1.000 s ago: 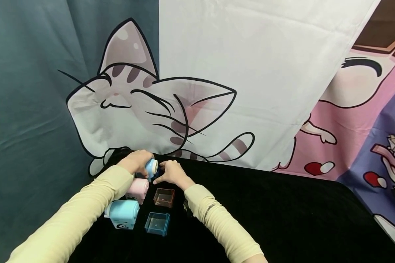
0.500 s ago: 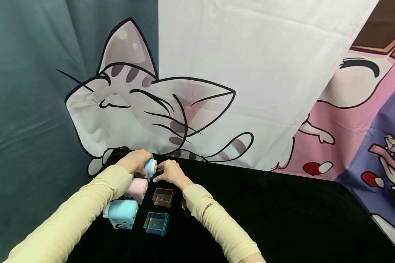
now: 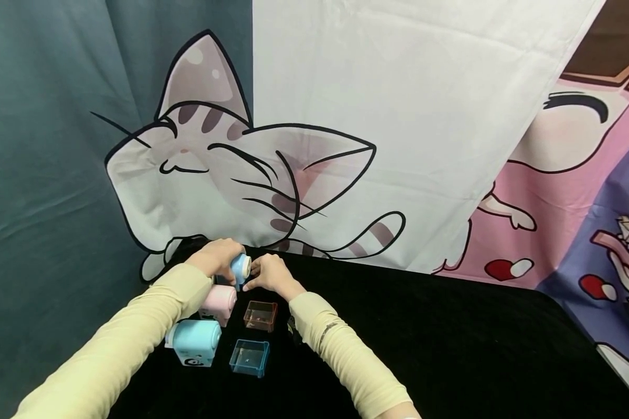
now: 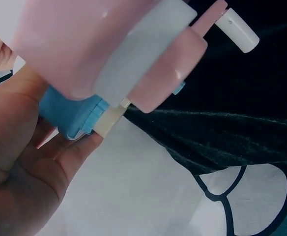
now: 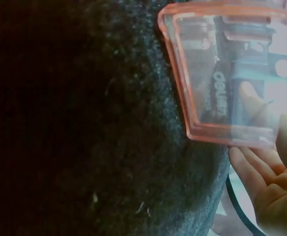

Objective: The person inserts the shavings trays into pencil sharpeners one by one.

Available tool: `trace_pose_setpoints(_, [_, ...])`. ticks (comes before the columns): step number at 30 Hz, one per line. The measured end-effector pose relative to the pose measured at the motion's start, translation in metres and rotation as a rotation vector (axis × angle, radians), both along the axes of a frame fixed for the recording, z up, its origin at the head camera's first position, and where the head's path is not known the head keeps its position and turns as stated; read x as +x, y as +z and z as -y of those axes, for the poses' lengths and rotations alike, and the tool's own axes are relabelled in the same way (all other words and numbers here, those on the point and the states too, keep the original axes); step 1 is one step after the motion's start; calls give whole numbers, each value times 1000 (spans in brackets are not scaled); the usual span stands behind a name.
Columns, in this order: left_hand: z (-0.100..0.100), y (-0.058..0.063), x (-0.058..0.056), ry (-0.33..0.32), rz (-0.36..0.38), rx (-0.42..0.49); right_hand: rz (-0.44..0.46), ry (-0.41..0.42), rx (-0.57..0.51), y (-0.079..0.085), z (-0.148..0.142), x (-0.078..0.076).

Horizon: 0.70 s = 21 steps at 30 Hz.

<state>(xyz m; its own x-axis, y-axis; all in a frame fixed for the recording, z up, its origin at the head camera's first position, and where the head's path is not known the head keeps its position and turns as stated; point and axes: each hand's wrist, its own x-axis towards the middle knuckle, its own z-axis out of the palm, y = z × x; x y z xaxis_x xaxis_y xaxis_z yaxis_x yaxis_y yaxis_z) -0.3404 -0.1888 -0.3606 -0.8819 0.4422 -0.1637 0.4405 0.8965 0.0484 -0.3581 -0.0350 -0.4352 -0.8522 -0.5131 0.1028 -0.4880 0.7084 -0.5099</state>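
Note:
In the head view my left hand (image 3: pixel 221 256) grips a blue pencil sharpener (image 3: pixel 239 267) with a cream end, tilted at the back of the table. Just right of it, my right hand (image 3: pixel 274 273) has thumb and fingers around a dark blue drawer at the sharpener's front, mostly hidden by the fingers. In the left wrist view the blue sharpener (image 4: pixel 67 110) lies behind a pink sharpener (image 4: pixel 79 44) with a white crank knob (image 4: pixel 238 30). In the right wrist view a clear red drawer (image 5: pixel 183 88) partly covers the right thumb (image 5: pixel 254 101).
A light blue sharpener (image 3: pixel 196 340) stands at the front left, behind it the pink one. A clear blue drawer (image 3: pixel 249 358) and the red drawer lie to their right on the black cloth (image 3: pixel 424 343). Printed cat curtains (image 3: pixel 314 174) hang behind.
Both hands stay at the blue sharpener. The right hand and forearm have shifted slightly left, and less of the dark blue drawer shows between the fingers and the sharpener.

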Motion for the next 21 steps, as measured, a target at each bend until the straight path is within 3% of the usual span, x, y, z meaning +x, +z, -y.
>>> trace_pose_setpoints(21, [-1,-2,-4,-18,-4,1,2,-2,-32,1,2,2])
